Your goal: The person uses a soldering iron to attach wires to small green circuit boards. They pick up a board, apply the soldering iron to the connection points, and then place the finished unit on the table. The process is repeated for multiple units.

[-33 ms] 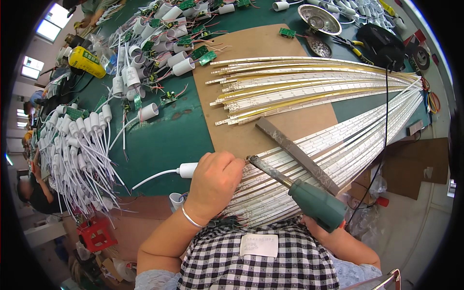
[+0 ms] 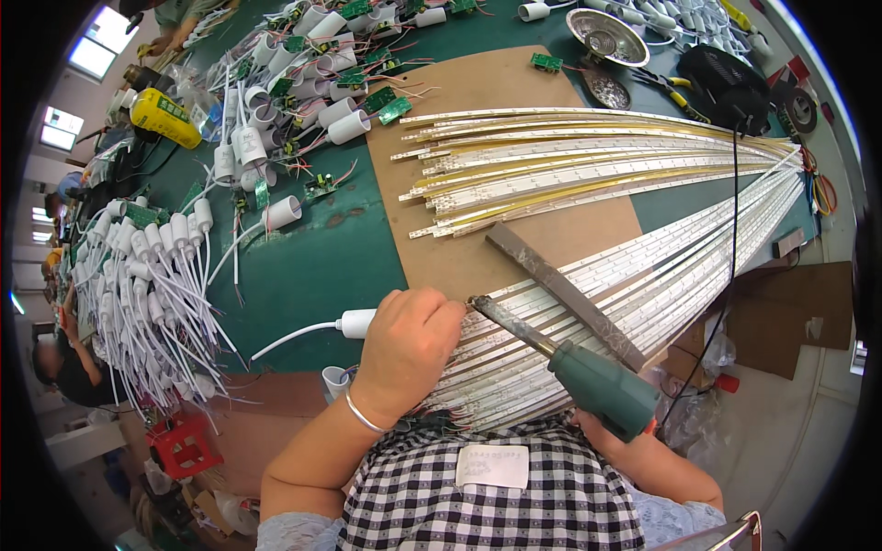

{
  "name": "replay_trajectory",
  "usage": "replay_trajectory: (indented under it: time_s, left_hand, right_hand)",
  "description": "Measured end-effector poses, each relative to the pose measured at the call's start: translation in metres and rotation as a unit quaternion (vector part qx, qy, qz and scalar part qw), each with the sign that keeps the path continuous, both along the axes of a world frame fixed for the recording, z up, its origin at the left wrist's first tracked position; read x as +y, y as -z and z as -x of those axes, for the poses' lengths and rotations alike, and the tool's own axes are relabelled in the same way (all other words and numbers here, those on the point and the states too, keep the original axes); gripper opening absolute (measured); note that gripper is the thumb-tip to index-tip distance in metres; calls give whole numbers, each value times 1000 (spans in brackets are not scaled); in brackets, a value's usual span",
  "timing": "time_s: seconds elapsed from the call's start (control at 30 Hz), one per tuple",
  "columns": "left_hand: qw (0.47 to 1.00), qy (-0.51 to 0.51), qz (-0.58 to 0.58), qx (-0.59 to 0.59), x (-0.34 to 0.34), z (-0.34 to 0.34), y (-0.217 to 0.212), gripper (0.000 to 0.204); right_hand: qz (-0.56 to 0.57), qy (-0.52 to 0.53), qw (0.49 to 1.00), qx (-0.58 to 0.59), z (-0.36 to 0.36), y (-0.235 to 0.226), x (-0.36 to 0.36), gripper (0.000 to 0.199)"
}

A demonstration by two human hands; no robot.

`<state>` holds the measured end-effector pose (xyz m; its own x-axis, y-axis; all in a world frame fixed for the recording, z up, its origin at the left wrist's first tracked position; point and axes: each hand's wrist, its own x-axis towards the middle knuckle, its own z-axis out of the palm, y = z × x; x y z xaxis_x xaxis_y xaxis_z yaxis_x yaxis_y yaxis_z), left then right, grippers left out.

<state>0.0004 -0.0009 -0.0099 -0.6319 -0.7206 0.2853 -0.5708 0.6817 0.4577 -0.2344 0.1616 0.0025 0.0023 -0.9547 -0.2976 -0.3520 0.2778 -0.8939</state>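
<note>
My left hand (image 2: 413, 335) is closed in a pinch at the left ends of the lower bundle of white LED strips (image 2: 606, 317); its fingers hide what they hold. A white tube-shaped cap (image 2: 356, 323) with a white cable shows beside that hand, partly behind it. My right hand (image 2: 593, 432), mostly hidden, grips a soldering iron (image 2: 602, 386) by its green handle. The iron's dark tip meets the strip ends right by my left fingertips. Across the strips lies a grey metal bar (image 2: 565, 296). A second white cap (image 2: 335, 378) sits below my left wrist.
Another bundle of LED strips (image 2: 551, 165) rests on a brown board (image 2: 496, 83). Caps with green circuit boards (image 2: 395, 110) crowd the far left, and corded caps (image 2: 138, 266) hang over the left edge. A black cord (image 2: 734, 220) crosses the right side. Pliers (image 2: 675, 92) lie beyond.
</note>
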Motion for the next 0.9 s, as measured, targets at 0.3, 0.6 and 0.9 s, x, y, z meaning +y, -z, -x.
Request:
replay_trajectory:
  time_s: [0.3,0.6,0.9]
  left_hand:
    - [1000,1,23,16,0,2,2,10]
    - [1000,10,25,8,1,1,3,11]
    - [1000,4,13,-6,1,1,1,17]
  right_hand:
    - [60,-20,997,38,0,2,0,36]
    - [39,-26,997,66,-3,-5,-5,35]
    - [44,14,999,24,-3,4,3,35]
